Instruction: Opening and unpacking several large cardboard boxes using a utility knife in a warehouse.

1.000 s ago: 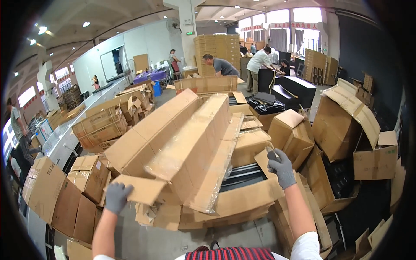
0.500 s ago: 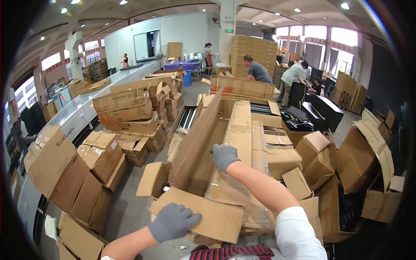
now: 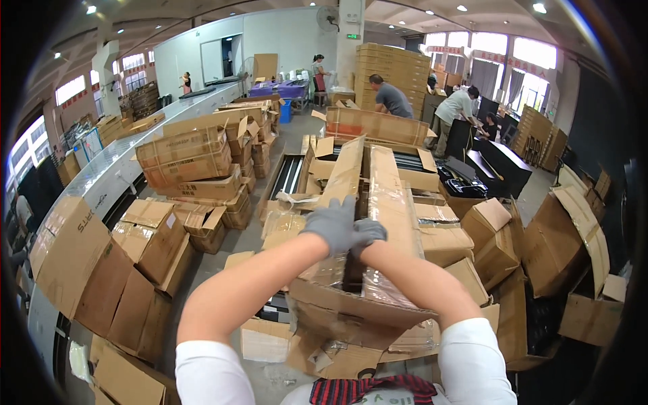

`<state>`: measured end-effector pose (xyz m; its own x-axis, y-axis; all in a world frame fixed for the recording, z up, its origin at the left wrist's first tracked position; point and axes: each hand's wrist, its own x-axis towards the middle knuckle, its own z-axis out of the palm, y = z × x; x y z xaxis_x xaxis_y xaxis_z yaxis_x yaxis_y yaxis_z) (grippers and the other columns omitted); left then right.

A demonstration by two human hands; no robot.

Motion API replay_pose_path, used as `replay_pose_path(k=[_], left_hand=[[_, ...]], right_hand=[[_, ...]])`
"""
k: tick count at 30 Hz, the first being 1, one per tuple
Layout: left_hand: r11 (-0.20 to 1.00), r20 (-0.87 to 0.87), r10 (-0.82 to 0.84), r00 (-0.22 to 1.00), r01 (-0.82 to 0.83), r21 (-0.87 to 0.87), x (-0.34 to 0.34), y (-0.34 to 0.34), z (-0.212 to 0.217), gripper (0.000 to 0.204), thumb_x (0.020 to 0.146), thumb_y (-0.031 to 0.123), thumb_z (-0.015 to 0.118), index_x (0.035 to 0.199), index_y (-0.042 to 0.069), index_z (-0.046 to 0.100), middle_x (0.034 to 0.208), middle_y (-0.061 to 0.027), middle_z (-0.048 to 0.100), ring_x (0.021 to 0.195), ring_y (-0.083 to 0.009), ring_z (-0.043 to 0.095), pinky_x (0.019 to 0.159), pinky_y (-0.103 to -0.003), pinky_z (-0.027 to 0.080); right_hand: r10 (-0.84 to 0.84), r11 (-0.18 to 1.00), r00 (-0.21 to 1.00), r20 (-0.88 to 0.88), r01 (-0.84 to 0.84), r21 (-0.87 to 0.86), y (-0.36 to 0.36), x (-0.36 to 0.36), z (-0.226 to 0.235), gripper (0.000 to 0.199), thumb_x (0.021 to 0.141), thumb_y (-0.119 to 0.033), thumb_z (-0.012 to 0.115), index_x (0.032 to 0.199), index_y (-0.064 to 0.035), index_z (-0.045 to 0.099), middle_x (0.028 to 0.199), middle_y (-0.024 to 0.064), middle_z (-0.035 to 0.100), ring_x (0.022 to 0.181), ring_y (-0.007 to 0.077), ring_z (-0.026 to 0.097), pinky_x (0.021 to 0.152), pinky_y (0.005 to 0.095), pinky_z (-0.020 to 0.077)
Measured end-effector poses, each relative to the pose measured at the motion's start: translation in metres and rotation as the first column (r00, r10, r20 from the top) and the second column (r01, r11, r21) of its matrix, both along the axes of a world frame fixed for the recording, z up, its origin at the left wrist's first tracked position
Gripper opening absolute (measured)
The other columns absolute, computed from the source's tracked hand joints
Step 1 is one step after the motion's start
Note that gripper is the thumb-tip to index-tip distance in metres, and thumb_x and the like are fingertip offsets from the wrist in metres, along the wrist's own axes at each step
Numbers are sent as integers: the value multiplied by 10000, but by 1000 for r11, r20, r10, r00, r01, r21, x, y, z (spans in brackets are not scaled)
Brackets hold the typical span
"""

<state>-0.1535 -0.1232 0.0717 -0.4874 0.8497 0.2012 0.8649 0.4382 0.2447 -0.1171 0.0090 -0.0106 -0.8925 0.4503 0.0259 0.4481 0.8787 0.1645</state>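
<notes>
A long cardboard box (image 3: 391, 202) stretches away in front of me, its two long side flaps folded inward with a dark gap between them. My left hand (image 3: 329, 226), in a grey glove, lies with fingers stretched out on the left long flap (image 3: 345, 172). Close beside it, my right hand (image 3: 369, 233), also gloved in grey, is at the gap by the inner edge of the right flap. Its fingers look curled, and what they hold, if anything, is hidden. The near end flap (image 3: 358, 314) sticks out toward me below my wrists.
Stacked cartons (image 3: 189, 158) stand at the left beside a long white conveyor (image 3: 101, 165). More open cartons (image 3: 563, 250) crowd the right. Beyond the long box, a person in a dark shirt (image 3: 393, 98) bends over; another in a light shirt (image 3: 453, 111) leans over black panels (image 3: 503, 172).
The left long flap has come down from upright over the opening. My left hand has left the near end flap and moved forward onto it, next to my right hand.
</notes>
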Motion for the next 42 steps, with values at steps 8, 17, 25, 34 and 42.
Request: replay_pose_path(k=[8,17,25,34,42], left_hand=[[988,243,-80,967,109,-108,6,48,17,926,631,492,649,1257,-96,304,1120,-310,515,1039,-381,533,898,-379,424],[931,194,144,970,-67,-358,42,110,4,1054,632,480,673,1388,20,100,1342,-275,316,1177,-378,429,933,-448,399],[701,16,594,804,-508,-500,-7,156,-109,697,806,236,564,1388,126,196,1423,-173,231,1239,-445,311,903,-627,330],[808,-335,499,799,-569,-152,10,141,-67,246,819,194,495,948,77,669,976,-156,642,920,-284,626,752,-374,506],[844,99,427,899,-435,313,-18,4,52,228,640,244,669,701,24,667,762,-121,657,677,-198,617,631,-310,480]], right_hand=[[-93,982,975,-204,56,-182,64,79,70,279,739,-195,559,914,17,600,971,260,595,931,357,590,773,422,485],[-489,623,740,-462,-75,-778,149,171,59,271,567,-64,624,811,41,570,707,35,564,625,139,516,584,277,451],[-553,519,695,-460,-144,-843,167,222,36,271,577,-62,635,820,48,587,735,67,588,631,171,551,569,287,467],[-702,-128,633,-326,-563,-816,195,238,-32,350,632,-14,641,972,31,570,872,114,608,751,226,594,673,343,498],[-431,235,516,-741,-728,-644,166,259,18,262,674,-64,578,915,40,578,786,25,594,726,111,541,659,258,450]])
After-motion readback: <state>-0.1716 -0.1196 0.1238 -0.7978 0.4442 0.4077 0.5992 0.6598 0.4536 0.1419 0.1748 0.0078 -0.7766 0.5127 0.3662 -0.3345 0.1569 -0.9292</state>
